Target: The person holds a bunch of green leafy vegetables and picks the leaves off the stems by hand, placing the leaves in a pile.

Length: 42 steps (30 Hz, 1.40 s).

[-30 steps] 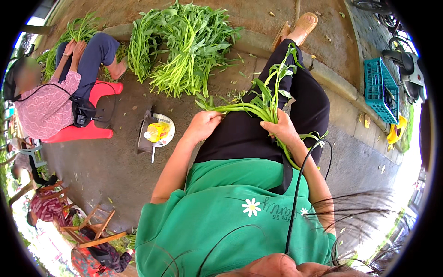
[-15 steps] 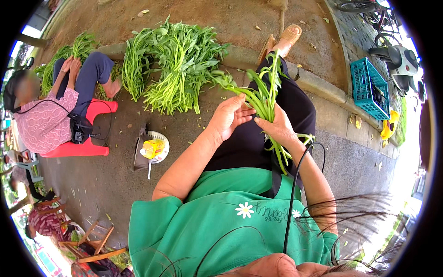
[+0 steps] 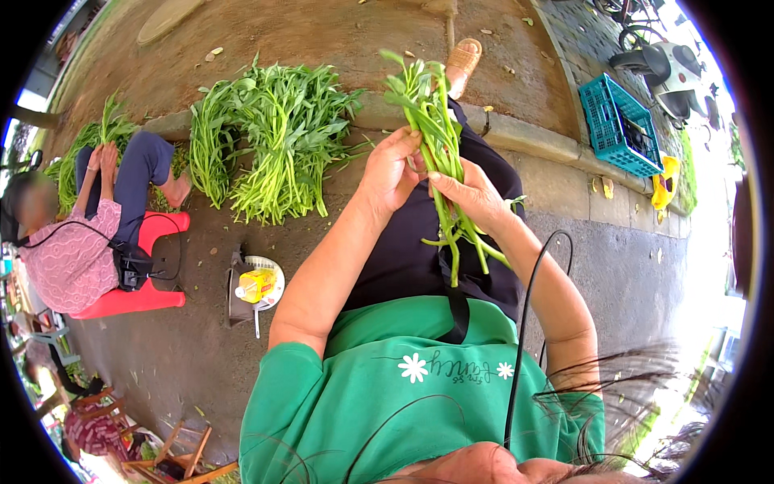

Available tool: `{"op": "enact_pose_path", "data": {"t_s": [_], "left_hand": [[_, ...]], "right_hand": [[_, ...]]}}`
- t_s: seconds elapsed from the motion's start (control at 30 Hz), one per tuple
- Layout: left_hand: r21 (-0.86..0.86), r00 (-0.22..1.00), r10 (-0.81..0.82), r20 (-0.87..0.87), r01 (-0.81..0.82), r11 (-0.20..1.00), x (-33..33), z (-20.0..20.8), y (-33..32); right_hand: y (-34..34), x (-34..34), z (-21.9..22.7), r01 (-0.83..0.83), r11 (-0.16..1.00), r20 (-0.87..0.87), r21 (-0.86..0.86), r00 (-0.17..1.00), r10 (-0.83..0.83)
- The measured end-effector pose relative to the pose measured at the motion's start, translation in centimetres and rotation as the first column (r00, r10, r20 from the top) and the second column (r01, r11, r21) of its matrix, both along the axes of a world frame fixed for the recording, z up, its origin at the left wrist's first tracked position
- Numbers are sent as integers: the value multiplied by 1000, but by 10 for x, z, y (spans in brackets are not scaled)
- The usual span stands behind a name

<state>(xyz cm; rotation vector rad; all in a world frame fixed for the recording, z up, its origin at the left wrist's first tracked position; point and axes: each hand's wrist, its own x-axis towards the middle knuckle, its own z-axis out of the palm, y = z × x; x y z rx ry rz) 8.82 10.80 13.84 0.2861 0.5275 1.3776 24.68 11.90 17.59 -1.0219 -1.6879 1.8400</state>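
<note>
Ground (image 3: pixel 201 363) has a big pile of greens (image 3: pixel 282 153) up L, well apart from both hands. Held bunch (image 3: pixel 442 149) sits over the dk trousers (image 3: pixel 391 266), leafy end away, bare stem ends sticking out past the grip twd the waist. R hand (image 3: pixel 474 194) closed round it approx midway, thumb across stems. L hand (image 3: pixel 391 168) part-curled, touching bunch's L edge; can't tell if it's pinching any.

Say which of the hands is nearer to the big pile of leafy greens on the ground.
Left. The left hand is to the right of the pile; the right hand is farther right, beyond the left one.
</note>
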Motion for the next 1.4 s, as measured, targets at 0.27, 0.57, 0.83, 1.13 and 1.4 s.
{"op": "enact_pose_path", "data": {"t_s": [0.27, 0.57, 0.83, 1.13, 1.4], "left_hand": [[4, 962, -211, -175, 215, 977, 8, 30, 34], [103, 745, -231, -626, 373, 922, 25, 46, 76], [263, 836, -132, -533, 312, 913, 36, 44, 6], [169, 777, -182, -603, 348, 922, 64, 41, 14], [53, 927, -234, -293, 260, 964, 17, 16, 37]], "right_hand": [[9, 8, -2, 91, 987, -120, -132, 987, -107], [26, 19, 11, 278, 950, -267, -144, 913, -307], [37, 24, 12, 335, 917, -383, -217, 835, -396], [49, 32, 32, 333, 923, -298, -192, 877, -378], [48, 22, 36, 50, 981, -212, 186, 977, -10]]}}
